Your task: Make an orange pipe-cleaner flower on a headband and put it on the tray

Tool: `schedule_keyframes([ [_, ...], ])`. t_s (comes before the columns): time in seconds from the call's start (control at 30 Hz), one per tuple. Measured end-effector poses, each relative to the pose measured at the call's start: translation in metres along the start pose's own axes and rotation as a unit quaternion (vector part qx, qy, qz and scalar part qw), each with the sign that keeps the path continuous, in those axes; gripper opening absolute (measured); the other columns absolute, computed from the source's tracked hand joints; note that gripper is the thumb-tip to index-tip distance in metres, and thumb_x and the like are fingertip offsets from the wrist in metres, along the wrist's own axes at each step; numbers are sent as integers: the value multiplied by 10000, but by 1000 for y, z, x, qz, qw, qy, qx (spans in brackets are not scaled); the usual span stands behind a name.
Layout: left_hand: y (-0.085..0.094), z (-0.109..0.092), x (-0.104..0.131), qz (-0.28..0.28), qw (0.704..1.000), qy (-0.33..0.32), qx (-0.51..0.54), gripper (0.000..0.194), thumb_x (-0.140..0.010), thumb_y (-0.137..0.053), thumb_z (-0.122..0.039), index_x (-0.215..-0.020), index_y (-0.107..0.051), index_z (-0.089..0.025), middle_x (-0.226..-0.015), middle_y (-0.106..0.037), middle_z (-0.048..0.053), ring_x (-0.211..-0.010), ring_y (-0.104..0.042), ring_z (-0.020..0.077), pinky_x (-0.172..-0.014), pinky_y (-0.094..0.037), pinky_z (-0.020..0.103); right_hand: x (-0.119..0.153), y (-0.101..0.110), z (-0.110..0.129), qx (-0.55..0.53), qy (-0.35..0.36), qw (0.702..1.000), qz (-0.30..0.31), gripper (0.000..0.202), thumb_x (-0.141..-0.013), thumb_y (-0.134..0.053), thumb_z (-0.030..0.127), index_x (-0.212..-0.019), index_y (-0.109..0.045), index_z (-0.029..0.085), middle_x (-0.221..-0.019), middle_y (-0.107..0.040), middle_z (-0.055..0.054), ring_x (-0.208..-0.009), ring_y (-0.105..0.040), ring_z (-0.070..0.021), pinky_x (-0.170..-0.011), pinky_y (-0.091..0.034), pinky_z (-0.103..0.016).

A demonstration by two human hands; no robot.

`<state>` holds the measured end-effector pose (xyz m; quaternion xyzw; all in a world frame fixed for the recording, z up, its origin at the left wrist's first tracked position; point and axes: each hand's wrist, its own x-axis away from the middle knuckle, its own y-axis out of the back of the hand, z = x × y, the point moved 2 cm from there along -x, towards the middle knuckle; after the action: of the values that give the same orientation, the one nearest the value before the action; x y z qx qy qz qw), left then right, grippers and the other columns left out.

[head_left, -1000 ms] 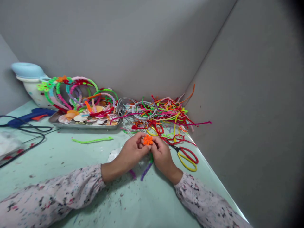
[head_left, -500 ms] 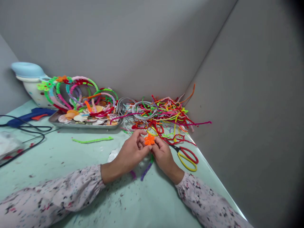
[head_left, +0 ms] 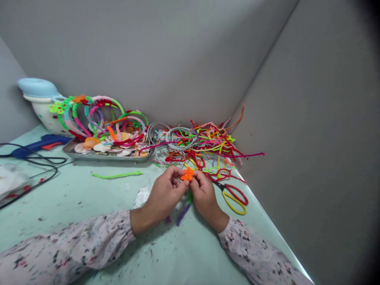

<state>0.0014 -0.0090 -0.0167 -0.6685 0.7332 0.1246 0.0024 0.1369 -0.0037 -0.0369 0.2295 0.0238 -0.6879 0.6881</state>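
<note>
Between my two hands is a small orange pipe-cleaner flower [head_left: 187, 174]. My left hand [head_left: 166, 190] pinches its left side with thumb and forefinger, the other fingers curled. On the flower's right and lower edge, the fingertips of my right hand [head_left: 205, 194] are closed too. Below them a green and purple fuzzy piece [head_left: 183, 213] shows on the table, partly hidden by my hands. Just right of my right hand lie scissors [head_left: 235, 198] with red and yellow handles.
A metal tray [head_left: 109, 157] holds shells and fuzzy colourful hoops. Beside it spreads a tangle of pipe cleaners [head_left: 213, 138] with coiled grey wire [head_left: 181, 138]. A blue glue gun [head_left: 32, 146] with a black cord, a blue-lidded white container [head_left: 44, 107] and a green pipe cleaner [head_left: 117, 175] are at left.
Both hands stay on the orange flower, which has turned slightly between the fingertips. My left hand has shifted a little to the right.
</note>
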Motion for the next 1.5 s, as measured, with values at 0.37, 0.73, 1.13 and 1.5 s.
schedule_keyframes([
  [0.37,-3,1,3,-22,997,7,72,99,-791,-571,-236,-863,-532,-180,-770,-562,-20,-662,-506,97,-615,-412,210,3,-3,4,10,22,1000,-5,138,-890,-461,236,-904,-590,187,-837,-593,-18,-756,-536,-154,-702,-416,-268],
  [0.73,1,4,1,-28,998,-64,-9,40,-782,-573,-187,-819,-572,-174,-748,-573,-10,-668,-513,110,-622,-414,227,1,-2,6,-116,-75,989,48,134,-854,-517,294,-795,-563,182,-621,-451,46,-553,-375,-101,-505,-304,-223],
  [1.13,1,1,3,-29,991,-125,-39,57,-796,-577,-182,-823,-626,-171,-786,-616,10,-723,-561,124,-685,-448,250,-10,3,-8,-354,-227,899,125,66,-717,-606,210,-731,-595,147,-544,-488,41,-448,-385,-59,-410,-232,-180],
  [1.5,2,-5,-3,-5,990,28,140,213,-801,-588,-360,-892,-561,-170,-738,-614,4,-634,-561,119,-594,-431,231,-17,11,-14,-240,-152,954,95,139,-763,-605,286,-846,-604,174,-614,-483,43,-521,-387,-87,-477,-274,-205],
])
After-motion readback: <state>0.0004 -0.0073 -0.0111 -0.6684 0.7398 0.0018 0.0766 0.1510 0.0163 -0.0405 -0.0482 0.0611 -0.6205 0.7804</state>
